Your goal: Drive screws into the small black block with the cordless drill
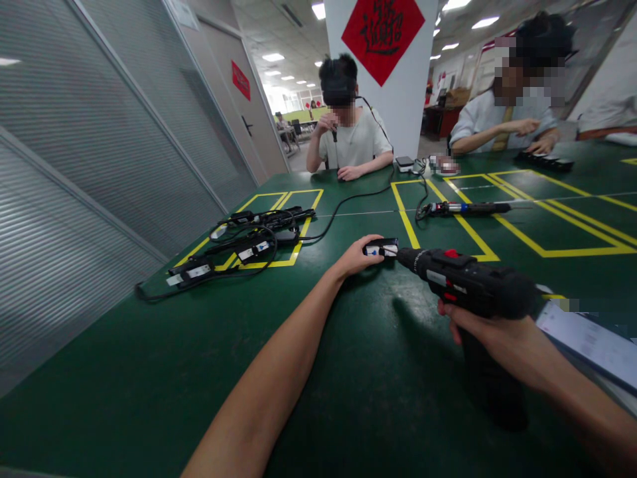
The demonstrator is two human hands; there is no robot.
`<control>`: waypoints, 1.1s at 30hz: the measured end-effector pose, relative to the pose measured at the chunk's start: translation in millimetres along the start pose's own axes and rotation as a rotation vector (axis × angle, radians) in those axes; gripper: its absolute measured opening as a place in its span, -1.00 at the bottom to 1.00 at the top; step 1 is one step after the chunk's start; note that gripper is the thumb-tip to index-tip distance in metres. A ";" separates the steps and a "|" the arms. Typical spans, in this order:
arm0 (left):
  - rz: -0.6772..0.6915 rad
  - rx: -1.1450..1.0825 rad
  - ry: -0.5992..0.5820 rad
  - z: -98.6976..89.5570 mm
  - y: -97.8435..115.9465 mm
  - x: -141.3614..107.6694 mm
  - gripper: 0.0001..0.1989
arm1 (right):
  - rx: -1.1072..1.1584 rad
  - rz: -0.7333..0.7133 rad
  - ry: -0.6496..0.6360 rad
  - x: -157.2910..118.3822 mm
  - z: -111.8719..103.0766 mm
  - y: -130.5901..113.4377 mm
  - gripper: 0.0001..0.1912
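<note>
My left hand [359, 257] is closed around the near end of a small black box with a white face and a blue mark [391, 243], keeping it on the green table. In my right hand [490, 332] is a black cordless drill with red details [472, 279], gripped by its handle. The drill points left, and its bit reaches the box's white face; whether it touches cannot be made out. Most of the handle lies in shadow below my wrist.
Black corded units with white labels [253, 250] lie tangled on the left. Beyond the drill rests a long pen-like tool [468, 208] with a cable. A phone-like screen [587, 338] is near my right forearm. Two people [351, 136] [507, 129] work across the table [149, 385].
</note>
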State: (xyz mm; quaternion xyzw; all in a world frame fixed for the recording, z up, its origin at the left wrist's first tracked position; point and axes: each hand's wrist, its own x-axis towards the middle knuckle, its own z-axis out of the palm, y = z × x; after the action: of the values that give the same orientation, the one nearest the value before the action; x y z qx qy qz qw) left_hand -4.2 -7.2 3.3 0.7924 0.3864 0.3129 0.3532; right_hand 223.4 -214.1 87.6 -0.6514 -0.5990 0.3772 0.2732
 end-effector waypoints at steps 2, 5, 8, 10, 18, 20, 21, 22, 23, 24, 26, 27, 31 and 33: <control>0.000 -0.002 -0.002 -0.1 0.4 -0.1 -0.42 | 0.001 -0.002 0.002 0.3 -0.1 0.5 -0.62; 0.008 -0.015 -0.006 0.0 -0.8 0.0 -0.42 | 0.009 -0.005 0.007 1.4 -0.1 4.6 -0.62; 0.025 -0.021 0.001 0.3 -3.8 0.5 -0.41 | 0.027 -0.003 -0.010 2.9 0.2 9.8 -0.60; 0.025 -0.020 0.004 0.4 -5.5 0.8 -0.41 | 0.033 -0.001 -0.013 3.0 0.2 11.1 -0.59; 0.020 -0.015 0.006 1.0 -3.7 1.1 -0.41 | 0.092 -0.022 -0.021 0.3 -0.8 5.0 -0.67; 0.016 -0.010 0.007 1.0 -3.5 1.0 -0.41 | 0.069 -0.008 -0.020 0.7 -0.7 5.3 -0.62; 0.015 -0.009 0.007 1.0 -3.6 0.9 -0.41 | 0.064 -0.003 -0.020 1.0 -0.5 5.6 -0.62; 0.015 -0.009 0.008 1.0 -3.7 0.8 -0.41 | 0.064 -0.003 -0.022 1.2 -0.4 5.8 -0.62; 0.016 -0.010 0.008 0.9 -3.9 0.6 -0.41 | 0.066 -0.008 -0.022 1.2 -0.3 5.6 -0.63; 0.017 -0.012 0.009 0.9 -4.0 0.5 -0.41 | 0.062 -0.011 -0.018 1.0 -0.2 5.1 -0.63; 0.020 -0.014 0.009 0.7 -4.0 0.3 -0.41 | 0.041 -0.004 -0.013 0.2 -0.4 3.4 -0.62; 0.019 -0.015 0.007 0.7 -4.0 0.3 -0.41 | 0.028 0.002 -0.012 -0.2 -0.6 2.4 -0.62; 0.021 -0.026 0.003 0.9 -4.0 0.6 -0.40 | 0.017 0.006 -0.010 0.8 -0.6 2.2 -0.62; 0.018 -0.025 0.009 1.2 -4.6 1.0 -0.40 | 0.029 -0.007 -0.017 2.3 0.0 4.0 -0.61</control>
State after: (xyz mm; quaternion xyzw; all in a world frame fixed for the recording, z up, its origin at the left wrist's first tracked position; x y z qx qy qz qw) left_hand -4.6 -4.7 -0.8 0.7900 0.3768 0.3246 0.3585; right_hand 225.7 -212.3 84.0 -0.6419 -0.5980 0.3903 0.2792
